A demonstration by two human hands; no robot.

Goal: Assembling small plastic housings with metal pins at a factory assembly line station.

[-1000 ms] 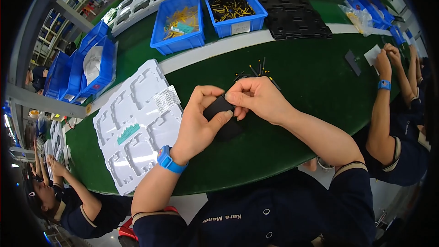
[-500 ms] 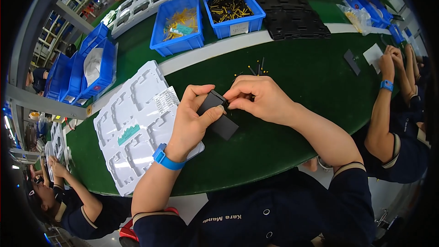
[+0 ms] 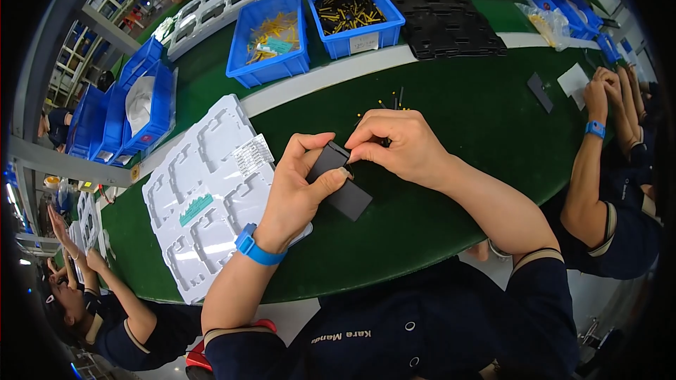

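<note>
A flat black rectangular piece (image 3: 350,201) is gripped in my left hand (image 3: 303,173), between the thumb on its near face and the fingers behind. It tilts down toward the right, over the green table. My right hand (image 3: 401,146) pinches with thumb and index finger at the piece's upper right edge. Whatever lies between those fingertips is too small to make out. Just beyond my right hand, several small black and yellow pins (image 3: 396,98) lie loose on the table, partly hidden by the hand.
A white moulded tray (image 3: 211,190) lies left of my hands. Blue bins of yellow strips (image 3: 267,35) and of black and yellow pieces (image 3: 352,14) stand beyond, beside a black tray (image 3: 443,17). Co-workers' arms (image 3: 597,105) are at right and left. A dark strip (image 3: 541,93) lies right.
My left hand and the black piece have shifted slightly. My right fingertips sit a little differently at its edge. At far left, a co-worker's hand has risen.
</note>
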